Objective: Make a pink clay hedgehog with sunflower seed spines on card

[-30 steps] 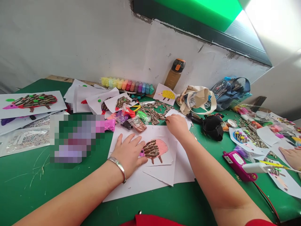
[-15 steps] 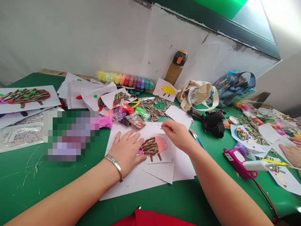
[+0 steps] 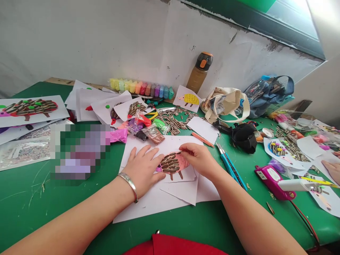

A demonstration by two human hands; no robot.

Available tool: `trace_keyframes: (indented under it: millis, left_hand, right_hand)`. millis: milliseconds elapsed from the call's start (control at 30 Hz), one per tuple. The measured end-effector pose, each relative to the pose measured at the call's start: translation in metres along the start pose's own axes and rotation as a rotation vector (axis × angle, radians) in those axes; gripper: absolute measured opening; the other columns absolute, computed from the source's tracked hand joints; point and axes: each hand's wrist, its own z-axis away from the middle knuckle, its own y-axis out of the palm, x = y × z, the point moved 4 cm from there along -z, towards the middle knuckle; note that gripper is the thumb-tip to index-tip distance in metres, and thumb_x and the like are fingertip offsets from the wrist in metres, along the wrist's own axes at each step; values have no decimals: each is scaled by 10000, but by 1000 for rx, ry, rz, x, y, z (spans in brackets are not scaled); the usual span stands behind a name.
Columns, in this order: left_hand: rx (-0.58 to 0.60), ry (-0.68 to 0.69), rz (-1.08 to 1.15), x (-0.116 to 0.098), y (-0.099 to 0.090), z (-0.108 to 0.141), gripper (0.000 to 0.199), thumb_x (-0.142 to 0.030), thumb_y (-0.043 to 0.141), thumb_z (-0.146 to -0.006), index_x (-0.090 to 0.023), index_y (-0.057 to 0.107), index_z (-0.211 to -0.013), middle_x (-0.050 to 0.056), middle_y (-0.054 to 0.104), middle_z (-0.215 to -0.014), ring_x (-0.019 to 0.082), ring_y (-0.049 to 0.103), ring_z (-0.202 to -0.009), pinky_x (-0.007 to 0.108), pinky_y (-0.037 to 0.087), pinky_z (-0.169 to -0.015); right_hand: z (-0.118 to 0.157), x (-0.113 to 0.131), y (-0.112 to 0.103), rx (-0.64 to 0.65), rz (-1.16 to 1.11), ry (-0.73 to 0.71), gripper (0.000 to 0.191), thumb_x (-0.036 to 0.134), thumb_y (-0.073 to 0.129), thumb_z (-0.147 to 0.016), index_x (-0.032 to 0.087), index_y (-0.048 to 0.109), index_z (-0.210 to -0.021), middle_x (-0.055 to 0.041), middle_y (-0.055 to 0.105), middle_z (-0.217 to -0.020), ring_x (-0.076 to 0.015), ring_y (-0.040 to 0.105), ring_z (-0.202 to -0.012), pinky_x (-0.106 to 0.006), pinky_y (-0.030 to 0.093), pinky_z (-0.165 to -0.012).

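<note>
My left hand (image 3: 145,168) lies flat with fingers spread on white paper (image 3: 143,205), its fingertips and thumb at the left edge of a hedgehog picture (image 3: 184,163). The picture has a pink clay body partly covered by rows of striped sunflower seeds (image 3: 170,163), a purple face and brown legs. My right hand (image 3: 198,157) is closed in a pinch at the upper right of the pink body, on a sunflower seed mostly hidden by the fingers. Beyond the hands lie bagged clay pieces (image 3: 154,134) and a loose pile of sunflower seeds (image 3: 176,122).
Right of my forearm lie a blue utility knife (image 3: 231,166) and an orange pencil (image 3: 202,139). A magenta glue gun (image 3: 275,182) with a cord is farther right. A bottle (image 3: 199,72), a cloth bag (image 3: 225,104) and finished pictures (image 3: 29,109) stand around. Another person's hand (image 3: 332,170) is at the right edge.
My right hand has moved down and slightly right, from above the picture onto the pink body, uncovering the orange pencil and more of the utility knife. My left hand has stayed in place.
</note>
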Motion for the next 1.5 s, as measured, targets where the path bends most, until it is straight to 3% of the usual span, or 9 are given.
trace_keyframes:
  millis: [467,1300,1500]
  left_hand:
    - [12,-6,-21,1,2,-1,474,-407,597,-854,-252,551,-1299,92,502,-1411,358,352,-1322,633,252,-1066]
    - [1,-15,0,0,2,-1,488,-398,628,-834,-256,564,-1295,99,502,-1413,377,352,-1332,666,238,-1072]
    - [-24,-10,6,1,3,0,474,-406,628,-828,-264,576,-1277,97,515,-1398,377,363,-1321,663,241,-1069]
  right_hand:
    - [-4,-3,6,-2,171,-91,189,147,526,-872,212,702,-880,-24,640,-833,-157,569,-807,-266,419,-709]
    - [-2,0,14,-2,122,-206,217,149,518,-886,221,722,-899,-43,654,-868,-160,586,-829,-271,455,-748]
    - [-5,-11,-2,-132,95,-140,223,172,511,-873,227,708,-963,-32,678,-890,-172,615,-845,-293,472,-758]
